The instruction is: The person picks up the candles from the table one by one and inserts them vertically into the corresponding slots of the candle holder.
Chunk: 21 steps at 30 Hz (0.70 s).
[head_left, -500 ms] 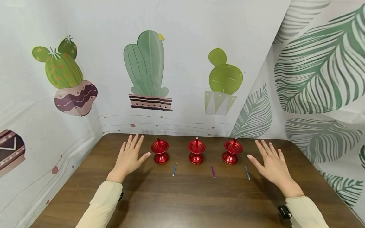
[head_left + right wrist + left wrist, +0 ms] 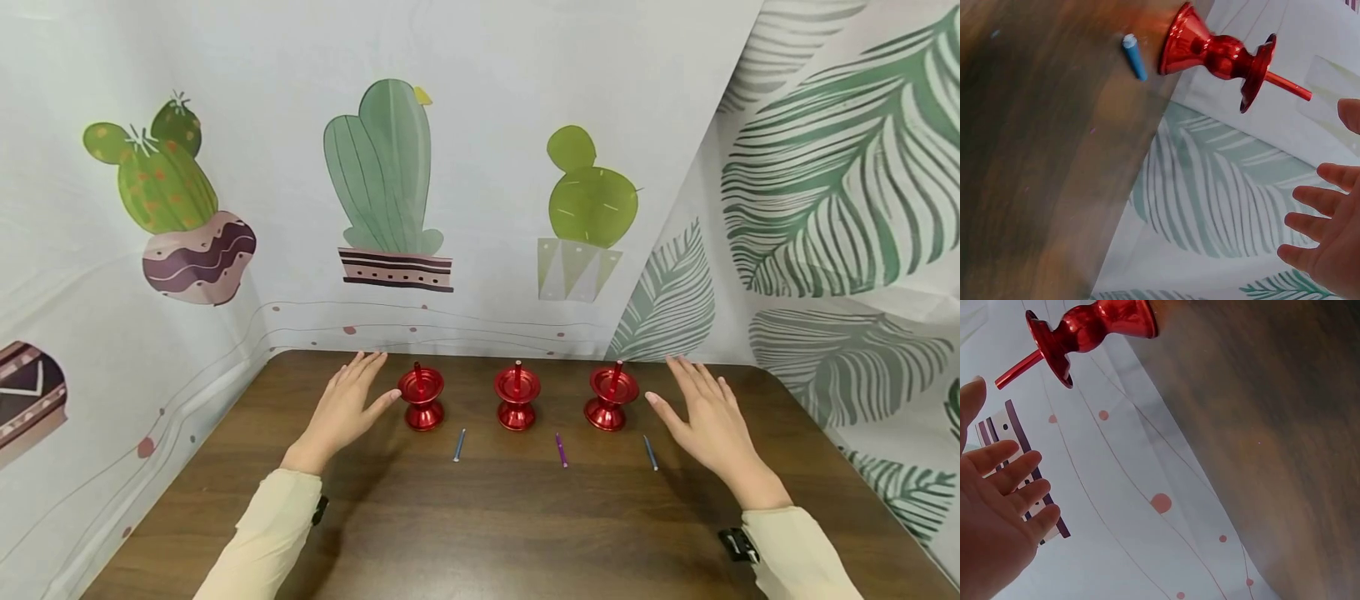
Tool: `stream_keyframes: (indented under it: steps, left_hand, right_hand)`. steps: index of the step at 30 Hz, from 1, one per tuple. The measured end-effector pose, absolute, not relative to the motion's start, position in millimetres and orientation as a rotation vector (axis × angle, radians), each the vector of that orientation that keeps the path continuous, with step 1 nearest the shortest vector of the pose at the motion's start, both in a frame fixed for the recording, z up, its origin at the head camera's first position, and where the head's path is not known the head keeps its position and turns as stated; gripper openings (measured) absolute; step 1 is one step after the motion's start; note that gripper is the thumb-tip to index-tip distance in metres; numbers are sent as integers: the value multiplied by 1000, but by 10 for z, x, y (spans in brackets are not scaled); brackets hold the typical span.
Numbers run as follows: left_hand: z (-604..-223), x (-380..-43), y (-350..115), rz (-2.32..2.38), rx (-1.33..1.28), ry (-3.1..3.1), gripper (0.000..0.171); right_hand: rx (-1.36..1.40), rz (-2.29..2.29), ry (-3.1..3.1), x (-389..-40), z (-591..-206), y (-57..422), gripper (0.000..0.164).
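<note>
My left hand (image 2: 341, 415) hovers over the table with its fingers extended, just left of a shiny red candle holder (image 2: 422, 400). Opposite, my right hand (image 2: 708, 425) is also held up with straight fingers, to the right of another red candle holder (image 2: 612, 398). Between them stands a middle red candle holder (image 2: 517, 400). Each holder has a thin red post rising from its dish. In front of them lie a blue thin candle (image 2: 459, 446), a purple thin candle (image 2: 561, 450) and a second blue thin candle (image 2: 650, 453). Neither hand touches anything.
The brown wooden table (image 2: 487, 533) ends at a white cloth backdrop (image 2: 487, 167) printed with potted cacti and leaves. Small dark devices show at both wrists, such as the right wrist camera (image 2: 738, 545).
Both hands have lifted and tilted slightly, with the right drifting a little left and the left hand's fingers shifting right. The holders and thin candles stay where they were.
</note>
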<state>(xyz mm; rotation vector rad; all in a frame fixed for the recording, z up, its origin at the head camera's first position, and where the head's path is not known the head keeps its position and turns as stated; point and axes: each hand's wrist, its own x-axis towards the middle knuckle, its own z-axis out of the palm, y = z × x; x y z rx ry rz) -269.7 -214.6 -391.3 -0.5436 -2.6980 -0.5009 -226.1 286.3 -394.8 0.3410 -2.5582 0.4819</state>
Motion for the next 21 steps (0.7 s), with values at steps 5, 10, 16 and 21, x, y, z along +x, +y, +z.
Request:
stream_keyframes:
  steps: [5, 10, 16, 21]
  left_hand:
    - [-3870, -2707, -2141, -579, -576, -2686, 65]
    - [-3812, -2704, -2125, -627, -611, -2653, 62]
    - [-3765, -2704, -2093, -684, -610, -2654, 61]
    - [-3759, -2726, -2067, -736, -623, -2656, 60]
  right_hand:
    - [362, 518, -2549, -2291, -3892, 2779, 64]
    - [397, 563, -2538, -2300, -3793, 2642, 64]
    - [449, 579, -2507, -2352, -3714, 2432, 63]
    - [527, 641, -2481, -2426, -3672, 2210, 63]
